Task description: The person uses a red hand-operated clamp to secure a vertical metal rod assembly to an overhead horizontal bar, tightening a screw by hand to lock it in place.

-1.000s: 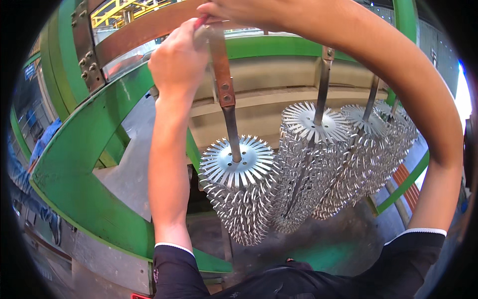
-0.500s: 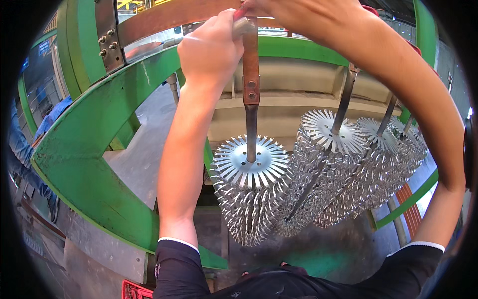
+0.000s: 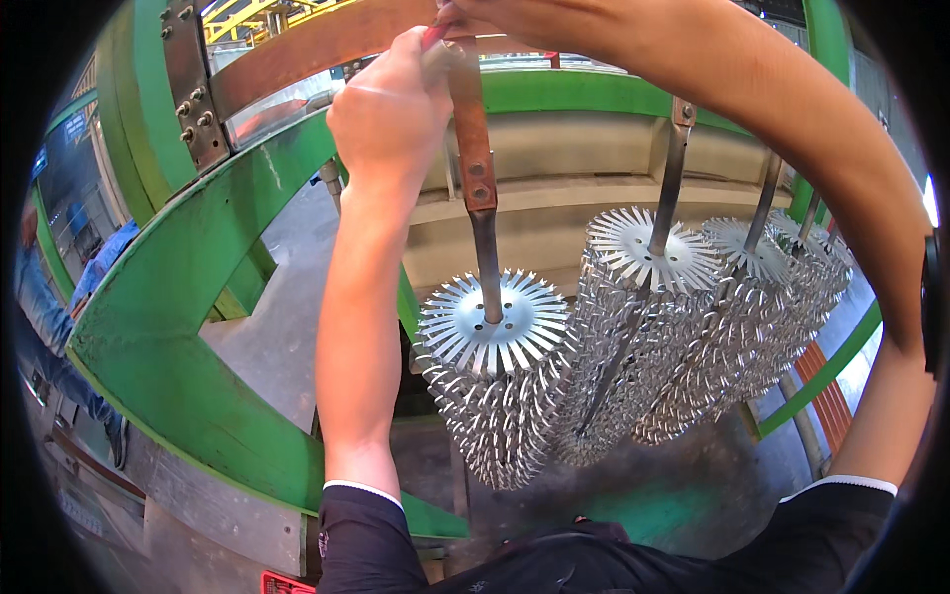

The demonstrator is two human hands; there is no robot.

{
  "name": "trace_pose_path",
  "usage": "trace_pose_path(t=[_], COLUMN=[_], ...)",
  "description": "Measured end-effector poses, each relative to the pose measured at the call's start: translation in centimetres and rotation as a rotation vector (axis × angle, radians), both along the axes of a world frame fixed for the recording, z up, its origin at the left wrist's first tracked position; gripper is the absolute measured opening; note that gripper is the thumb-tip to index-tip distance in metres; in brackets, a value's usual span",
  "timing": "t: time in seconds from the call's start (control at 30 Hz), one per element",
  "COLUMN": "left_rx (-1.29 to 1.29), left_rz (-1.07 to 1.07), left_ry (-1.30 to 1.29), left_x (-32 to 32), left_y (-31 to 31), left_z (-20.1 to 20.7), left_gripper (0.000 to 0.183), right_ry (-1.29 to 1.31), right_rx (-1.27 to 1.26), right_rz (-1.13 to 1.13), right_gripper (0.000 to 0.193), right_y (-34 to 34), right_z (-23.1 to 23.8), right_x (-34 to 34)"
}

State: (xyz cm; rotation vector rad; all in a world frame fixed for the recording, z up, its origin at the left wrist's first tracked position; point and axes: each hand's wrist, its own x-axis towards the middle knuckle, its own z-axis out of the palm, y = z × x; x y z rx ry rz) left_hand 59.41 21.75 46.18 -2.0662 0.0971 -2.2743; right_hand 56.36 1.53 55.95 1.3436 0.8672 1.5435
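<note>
My left hand [image 3: 391,109] is raised and closed around a small piece with a red part [image 3: 432,38] and a grey metal end [image 3: 441,59], its kind unclear. It is right beside the top of a hanging copper bar [image 3: 473,129]. My right hand [image 3: 480,12] reaches over from the right to the same red part, its fingers bent and partly cut off by the upper edge. The copper bar is bolted to a dark rod [image 3: 487,257]. On that rod hangs a rack with a slotted silver disc [image 3: 495,322] on top and many curved metal pieces [image 3: 495,416] below.
More loaded racks [image 3: 653,252] hang in a row to the right. A green steel frame [image 3: 198,327] curves round the left, under a horizontal copper beam [image 3: 317,54]. A beige tank wall [image 3: 564,158] stands behind. Another person's legs [image 3: 45,297] show far left; a red crate [image 3: 285,582] lies below.
The view has shifted a little, so the hands, bar and near rack top appear farther left. Both hands keep about the same place at the bar's top.
</note>
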Motion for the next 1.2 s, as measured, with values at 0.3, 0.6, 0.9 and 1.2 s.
trace_pose_path(t=[0.3, 0.6, 0.9, 1.2], left_rx=[-0.068, 0.096, 0.036, -0.592], left_rz=[0.007, -0.206, -0.02, 0.033], left_ry=[0.01, 0.085, 0.148, 0.136], left_x=[-1.5, -7.5, -5.8, -4.7], left_y=[-0.7, -0.7, -2.6, -8.9], left_z=[-0.3, 2.0, 1.8, 2.4], left_gripper=[0.033, 0.026, 0.03, 0.058], right_ry=[0.173, 0.598, 0.739, 0.783], right_rx=[0.156, 0.474, 0.546, 0.573], right_rz=[0.297, 1.073, 1.504, 1.645], right_gripper=[0.024, 0.087, 0.067, 0.029], right_y=[1.1, 2.9, 9.6, 11.2], right_z=[-0.4, -4.8, -5.2, -5.5], right_x=[2.9, 8.4, 11.8, 13.5])
